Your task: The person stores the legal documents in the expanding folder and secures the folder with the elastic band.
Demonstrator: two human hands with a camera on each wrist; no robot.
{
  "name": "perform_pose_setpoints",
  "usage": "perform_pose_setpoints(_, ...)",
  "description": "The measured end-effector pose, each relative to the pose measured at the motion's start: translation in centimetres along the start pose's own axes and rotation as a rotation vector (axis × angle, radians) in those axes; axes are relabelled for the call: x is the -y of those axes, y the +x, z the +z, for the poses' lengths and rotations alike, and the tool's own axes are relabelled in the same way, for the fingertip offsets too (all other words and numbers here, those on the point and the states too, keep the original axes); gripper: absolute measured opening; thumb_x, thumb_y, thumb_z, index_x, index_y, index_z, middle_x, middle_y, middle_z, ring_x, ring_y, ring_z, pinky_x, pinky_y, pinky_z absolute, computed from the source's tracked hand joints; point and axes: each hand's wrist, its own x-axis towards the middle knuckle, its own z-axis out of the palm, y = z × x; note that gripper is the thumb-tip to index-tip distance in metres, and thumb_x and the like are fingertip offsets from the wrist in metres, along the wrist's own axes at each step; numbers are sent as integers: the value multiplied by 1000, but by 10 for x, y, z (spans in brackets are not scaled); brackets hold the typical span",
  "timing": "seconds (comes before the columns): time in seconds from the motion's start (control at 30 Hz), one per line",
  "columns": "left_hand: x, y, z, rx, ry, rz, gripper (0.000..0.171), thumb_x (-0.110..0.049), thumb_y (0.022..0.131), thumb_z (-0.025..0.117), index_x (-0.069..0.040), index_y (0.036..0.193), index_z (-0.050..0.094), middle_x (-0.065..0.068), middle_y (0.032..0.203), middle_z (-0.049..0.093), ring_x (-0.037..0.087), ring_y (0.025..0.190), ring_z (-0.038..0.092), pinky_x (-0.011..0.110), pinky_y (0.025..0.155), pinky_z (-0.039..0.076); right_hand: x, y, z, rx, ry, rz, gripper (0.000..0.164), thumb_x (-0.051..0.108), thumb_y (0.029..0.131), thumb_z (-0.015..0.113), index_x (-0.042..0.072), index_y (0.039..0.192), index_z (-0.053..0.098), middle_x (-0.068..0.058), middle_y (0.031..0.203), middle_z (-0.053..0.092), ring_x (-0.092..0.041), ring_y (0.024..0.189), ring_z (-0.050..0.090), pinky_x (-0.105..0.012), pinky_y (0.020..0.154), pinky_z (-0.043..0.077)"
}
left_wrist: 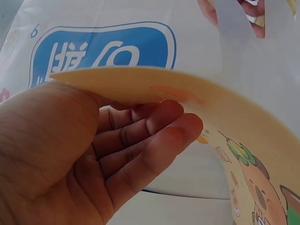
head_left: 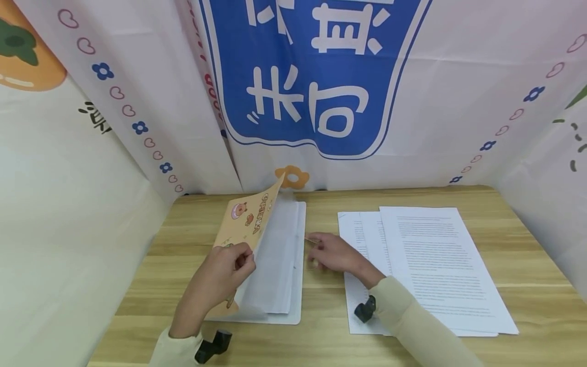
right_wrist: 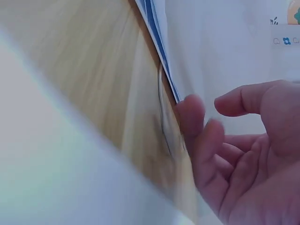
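Observation:
An orange folder cover [head_left: 240,219] with cartoon animals stands lifted and bent, raised off the folder's white pages [head_left: 275,260]. My left hand [head_left: 224,270] grips the cover by its edge. In the left wrist view, the curled fingers [left_wrist: 159,136] lie under the bowed cover [left_wrist: 197,89], the thumb largely hidden. Beside the folder's right edge, my right hand [head_left: 335,252] hovers with loosely bent fingers. The right wrist view shows its thumb apart from the fingers, and a thin bent strip [right_wrist: 161,108] runs close by the fingertips.
Several printed sheets [head_left: 431,265] lie overlapping on the right of the wooden table [head_left: 321,316], under my right forearm. A white cloth backdrop with a blue sign [head_left: 316,76] hangs behind the table and along its sides.

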Motion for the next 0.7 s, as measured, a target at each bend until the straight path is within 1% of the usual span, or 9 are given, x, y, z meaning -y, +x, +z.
perform_pose_setpoints(0.07,0,0,1,-3,1,-2,19,0,92,63,-13,78,62,-10,62,50,3,52,45,23,47,41,-4,-8,-7,-28,-65,-8,54,17,100,55,0,151,46,-3,90,71,-19,66,67,-32,63,50)
perform_pose_setpoints(0.13,1,-1,1,-7,5,-4,18,0,92,63,-12,78,61,-10,62,50,3,52,45,23,47,41,-8,-17,-17,-58,-131,-19,53,16,98,56,-1,149,49,-3,96,71,-17,68,66,-33,69,51)
perform_pose_setpoints(0.27,2,-1,1,-15,14,-4,18,0,92,63,-12,78,61,-10,62,50,3,52,45,23,47,42,-17,-39,-36,-132,-297,-15,48,15,98,59,1,143,56,-4,103,72,-12,75,62,-35,73,50)
perform_pose_setpoints(0.33,2,-2,0,-16,17,-6,18,0,92,63,-12,78,61,-10,62,50,3,52,45,24,47,42,-24,-51,-47,-166,-371,10,46,16,98,60,2,142,57,-5,106,72,-12,80,61,-36,72,51)
perform_pose_setpoints(0.43,2,-3,1,-16,15,-10,18,0,91,63,-12,79,62,-10,62,51,3,52,46,24,48,43,-33,-74,-64,-195,-483,74,49,23,99,63,0,142,55,-10,109,71,-21,89,66,-42,75,54)
perform_pose_setpoints(0.57,2,-4,0,-14,9,-13,17,0,92,64,-12,80,63,-11,63,52,3,53,47,24,49,45,-41,-105,-89,-248,-609,169,61,34,99,66,-6,142,51,-18,111,68,-36,99,66,-52,74,54)
perform_pose_setpoints(0.63,2,-4,0,-14,11,-11,17,0,92,64,-12,80,63,-11,63,52,3,54,47,24,49,45,-44,-117,-99,-283,-622,196,64,37,98,67,-7,142,51,-22,113,66,-38,98,65,-53,71,54)
perform_pose_setpoints(0.7,2,-5,-1,-19,17,-6,17,1,91,64,-12,79,62,-11,63,52,3,54,46,24,49,44,-46,-126,-107,-307,-602,212,66,39,97,68,-6,143,51,-25,117,65,-40,100,65,-53,70,53)
